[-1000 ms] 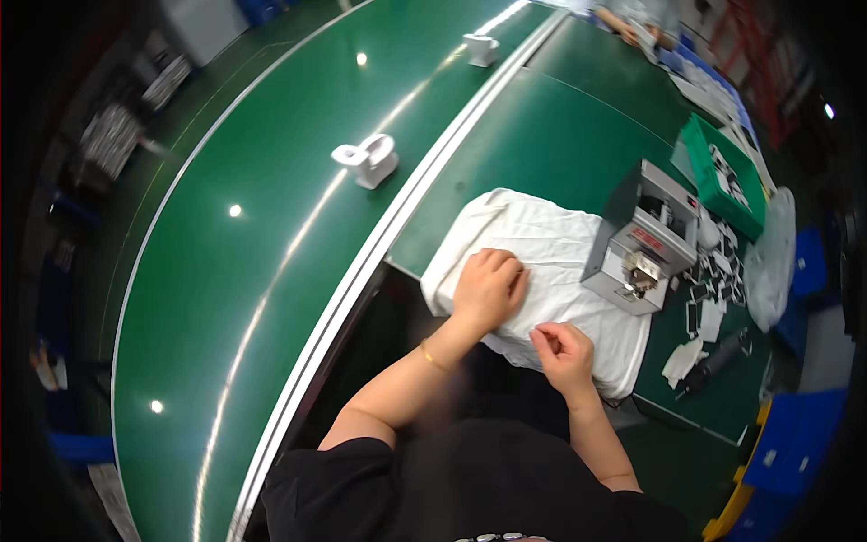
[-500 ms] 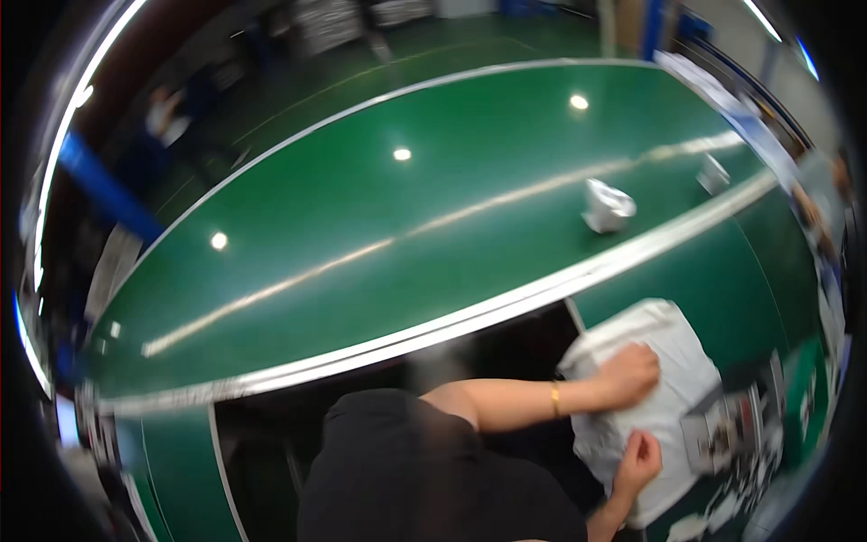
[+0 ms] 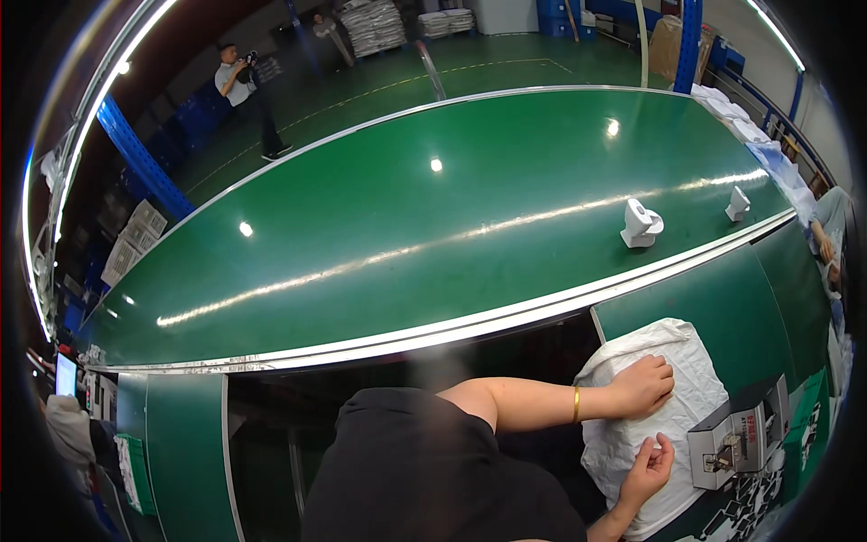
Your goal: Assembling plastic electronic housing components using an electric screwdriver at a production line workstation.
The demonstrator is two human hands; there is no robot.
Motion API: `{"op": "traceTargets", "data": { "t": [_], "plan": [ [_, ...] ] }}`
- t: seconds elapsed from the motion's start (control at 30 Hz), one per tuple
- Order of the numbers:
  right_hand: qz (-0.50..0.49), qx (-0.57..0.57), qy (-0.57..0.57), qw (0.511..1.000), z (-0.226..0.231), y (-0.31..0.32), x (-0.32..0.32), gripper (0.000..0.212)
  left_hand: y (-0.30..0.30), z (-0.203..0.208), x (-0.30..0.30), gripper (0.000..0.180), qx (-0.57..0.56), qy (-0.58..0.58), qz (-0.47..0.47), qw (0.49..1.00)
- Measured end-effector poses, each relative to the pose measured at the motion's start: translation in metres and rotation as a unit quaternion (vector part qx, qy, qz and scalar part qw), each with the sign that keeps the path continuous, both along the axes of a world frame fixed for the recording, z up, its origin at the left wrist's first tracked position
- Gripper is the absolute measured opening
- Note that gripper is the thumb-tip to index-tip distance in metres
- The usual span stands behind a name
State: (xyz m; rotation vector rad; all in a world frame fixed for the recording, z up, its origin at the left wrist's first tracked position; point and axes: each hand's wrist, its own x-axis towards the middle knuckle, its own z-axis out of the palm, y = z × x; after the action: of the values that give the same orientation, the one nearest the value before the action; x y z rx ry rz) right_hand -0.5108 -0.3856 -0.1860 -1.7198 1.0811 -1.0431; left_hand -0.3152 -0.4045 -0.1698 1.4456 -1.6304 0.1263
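Observation:
A white cloth [image 3: 695, 384] lies on the green bench at the right, slightly crumpled. My left hand [image 3: 643, 387], with a gold bracelet at its wrist, rests on the cloth with its fingers curled under; whatever they hold is hidden. Just nearer to me, my right hand [image 3: 650, 470] is over the cloth, its thumb and fingers bent together. Anything between those fingertips is too small to make out. To the right of the hands stands a grey box-shaped device [image 3: 736, 438] with a metal mechanism on its front.
Small black-and-white parts [image 3: 745, 506] lie scattered beside the device, near a green bin [image 3: 806, 434]. Beyond a white rail, two white moulded pieces [image 3: 639, 226] stand on the long green conveyor belt [image 3: 406, 271]. Someone with a camera [image 3: 244, 86] stands at the far left; another person [image 3: 831, 235] is at the right edge.
The view has shifted and steadied, so the scene is sharper. Both hands stay over the cloth; the right hand's fingers look slightly more extended.

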Motion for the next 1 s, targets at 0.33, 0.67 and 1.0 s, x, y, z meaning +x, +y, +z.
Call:
{"op": "traceTargets", "data": {
  "t": [0.33,0.67,1.0],
  "plan": [
    [0.005,-0.016,0.02,1.0,-0.011,0.012,0.0,0.024,0.014,-0.006,0.002,0.016,0.004,-0.007,0.002,1.0],
    [-0.013,0.0,0.014,1.0,-0.012,0.03,0.001,0.024,0.031,-0.008,0.003,0.015,0.012,-0.019,-0.005,1.0],
    [-0.014,0.019,0.011,1.0,-0.016,0.039,0.003,0.024,0.038,-0.014,0.005,0.017,-0.005,-0.009,-0.007,1.0]
  ]
}}
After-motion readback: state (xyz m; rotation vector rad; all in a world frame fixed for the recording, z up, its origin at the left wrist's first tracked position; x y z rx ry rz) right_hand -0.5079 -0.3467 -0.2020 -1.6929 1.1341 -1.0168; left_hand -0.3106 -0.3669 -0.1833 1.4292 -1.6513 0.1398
